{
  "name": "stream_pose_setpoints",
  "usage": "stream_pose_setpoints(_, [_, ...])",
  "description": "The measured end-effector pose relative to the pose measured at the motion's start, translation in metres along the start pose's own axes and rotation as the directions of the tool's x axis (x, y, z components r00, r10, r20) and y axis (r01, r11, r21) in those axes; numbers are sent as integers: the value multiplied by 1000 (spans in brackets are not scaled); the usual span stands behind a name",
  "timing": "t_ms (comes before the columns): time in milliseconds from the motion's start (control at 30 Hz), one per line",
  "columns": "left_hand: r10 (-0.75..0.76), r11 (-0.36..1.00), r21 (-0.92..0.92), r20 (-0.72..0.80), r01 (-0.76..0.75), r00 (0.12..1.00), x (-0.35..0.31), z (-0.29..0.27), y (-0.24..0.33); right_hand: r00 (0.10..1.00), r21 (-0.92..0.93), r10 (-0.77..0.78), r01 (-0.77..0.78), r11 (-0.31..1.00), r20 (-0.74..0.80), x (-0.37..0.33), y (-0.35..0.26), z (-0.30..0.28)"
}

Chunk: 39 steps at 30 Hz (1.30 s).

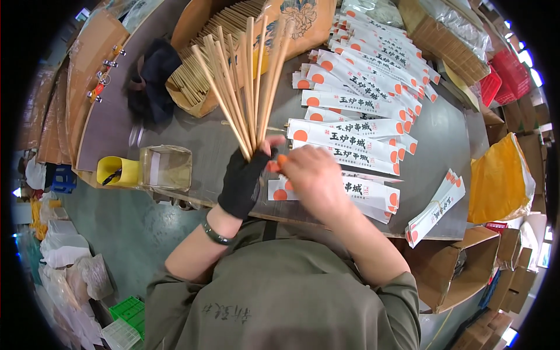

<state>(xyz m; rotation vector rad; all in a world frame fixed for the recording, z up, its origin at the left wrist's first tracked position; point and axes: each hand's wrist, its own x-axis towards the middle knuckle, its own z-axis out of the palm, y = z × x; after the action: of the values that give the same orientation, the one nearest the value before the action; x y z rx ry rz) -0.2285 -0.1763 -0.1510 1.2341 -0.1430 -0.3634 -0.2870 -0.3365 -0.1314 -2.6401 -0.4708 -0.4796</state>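
My left hand (242, 181), in a black fingerless glove, is closed around the lower ends of a fanned bunch of wooden chopsticks (248, 87). The chopsticks point up and away over the table. Close beside it on the right is my right hand (312, 175), its fingers curled together, with orange finger covers at the tips. Those tips come up to the left hand's fingers, and whatever they pinch is too small or hidden to tell. Beneath and beyond the right hand lie white paper chopstick sleeves (350, 137) with orange dots, in overlapping rows.
Many loose chopsticks (189, 81) fill an open container at the back left. A dark cloth (153, 81) lies beside it. A yellow cup (116, 171) and a clear box (167, 169) sit at the left edge. Another sleeve bundle (436, 207) lies right, above a cardboard box (461, 268).
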Motion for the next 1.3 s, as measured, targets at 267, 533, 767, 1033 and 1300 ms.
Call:
stream_pose_setpoints(267, [241,742,668,-192,-53,951,17,-53,-17,987,-85,18,-4,996,161,-62,12,3])
stream_pose_setpoints(533, [105,865,501,-146,-18,984,-1,-79,-18,1000,4,-13,13,1000,23,-67,15,4])
stream_pose_setpoints(767, [-141,938,293,-157,183,977,-15,-80,2,967,228,247,-227,947,-63,-64,19,10])
stream_pose_setpoints(1033, [-114,846,515,-73,135,991,-20,-108,26,734,596,651,-614,517,192,-41,39,-37])
stream_pose_setpoints(1300, [-13,684,713,223,-154,975,-2,-108,45,956,299,292,-288,910,33,-37,34,-35])
